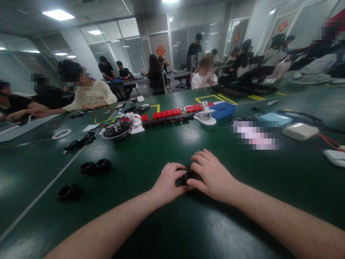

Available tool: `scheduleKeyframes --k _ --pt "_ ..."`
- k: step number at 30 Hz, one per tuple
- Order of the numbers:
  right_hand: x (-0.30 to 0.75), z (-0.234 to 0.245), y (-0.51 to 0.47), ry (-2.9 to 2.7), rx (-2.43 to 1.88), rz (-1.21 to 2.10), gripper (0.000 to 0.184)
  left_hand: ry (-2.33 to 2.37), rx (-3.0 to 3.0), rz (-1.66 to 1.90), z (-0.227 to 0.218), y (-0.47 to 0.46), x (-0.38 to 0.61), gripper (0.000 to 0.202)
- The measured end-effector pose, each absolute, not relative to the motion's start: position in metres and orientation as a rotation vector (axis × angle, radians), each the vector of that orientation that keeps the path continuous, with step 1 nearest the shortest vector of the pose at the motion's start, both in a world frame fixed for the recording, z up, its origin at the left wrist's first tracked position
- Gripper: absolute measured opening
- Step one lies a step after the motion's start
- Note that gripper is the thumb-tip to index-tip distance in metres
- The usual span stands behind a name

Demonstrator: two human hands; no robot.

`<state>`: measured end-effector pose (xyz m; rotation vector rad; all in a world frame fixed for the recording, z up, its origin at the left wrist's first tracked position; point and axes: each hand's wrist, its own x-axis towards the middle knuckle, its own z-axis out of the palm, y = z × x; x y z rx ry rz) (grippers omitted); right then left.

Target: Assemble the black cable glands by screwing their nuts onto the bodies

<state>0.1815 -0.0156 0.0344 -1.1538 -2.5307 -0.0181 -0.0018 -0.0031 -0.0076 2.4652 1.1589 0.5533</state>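
Observation:
My left hand (170, 181) and my right hand (211, 176) meet at the middle of the green table. Between them is a small, shiny black rounded piece (189, 176), mostly covered by my fingers. Thumb and fingers of my left hand close around its left side, while those of my right hand curl over its right side. Off to the left lie black ring-shaped pieces: a touching pair (96, 167) and a larger one (69, 193) nearer to me. Whether the held piece is of the same kind, I cannot tell.
Across the table (151, 151) runs a row of red-topped blocks (166, 114) between white clip stands (206, 115). A blue bin (223, 109), a metal bowl with wires (116, 131), a black cable bundle (81, 141) and a white adapter (300, 131) lie around. People sit beyond.

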Motion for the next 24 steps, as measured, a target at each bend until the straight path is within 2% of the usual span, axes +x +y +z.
scheduleKeyframes --k 13,24 --pt "0.1794 0.0293 -0.0165 -2.537 -1.099 0.079 0.044 1.159 2.442 0.531 -0.0088 -0.0027 -0.0022 0.031" --pt "0.1781 0.0289 -0.0159 -2.54 -1.122 0.128 0.03 1.144 2.466 0.573 -0.0113 -0.0025 -0.0025 0.025"
